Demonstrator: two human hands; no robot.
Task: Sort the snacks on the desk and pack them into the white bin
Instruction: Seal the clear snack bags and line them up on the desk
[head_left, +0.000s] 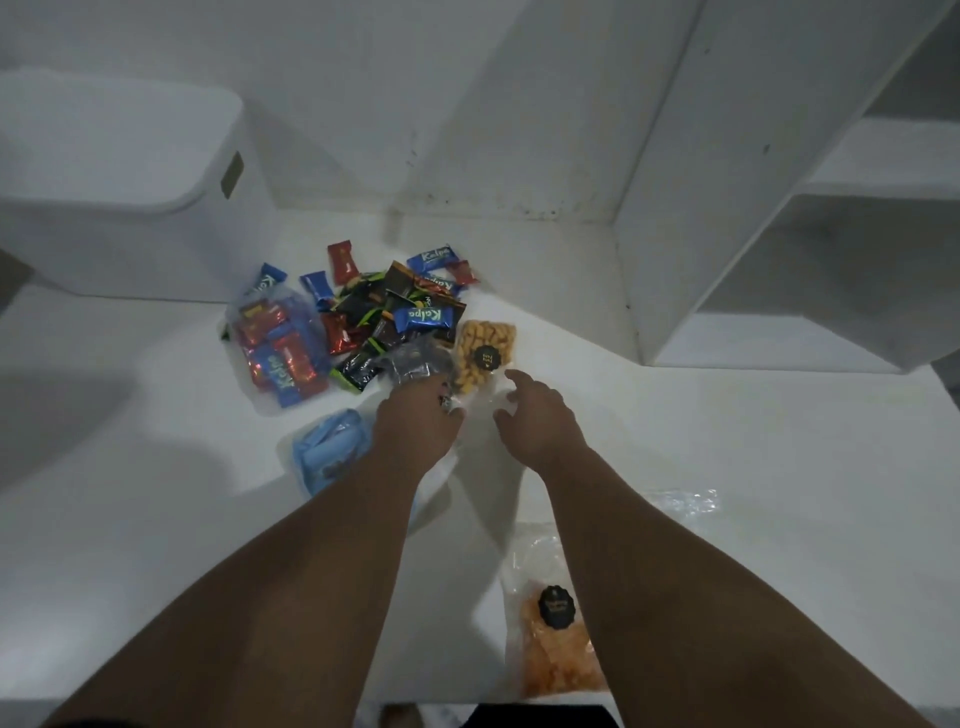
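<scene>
A pile of small wrapped snacks (395, 306) in blue, red and black-green wrappers lies mid-desk. A clear bag of red and blue bars (278, 348) lies to its left. My left hand (421, 410) reaches over a clear bag of dark snacks (410, 361), fingers curled at its near edge. My right hand (537, 410) hovers with fingers spread and bent just below a clear bag of yellow puffs (485, 353). A light-blue packet bag (327, 457) lies under my left forearm. The white bin (124, 176) stands at the back left with its lid on.
A bag of orange chips (558, 644) lies near the front edge under my right forearm. An empty clear plastic bag (685, 501) lies to the right. White shelf cubbies (779, 260) rise at the right, a white wall behind.
</scene>
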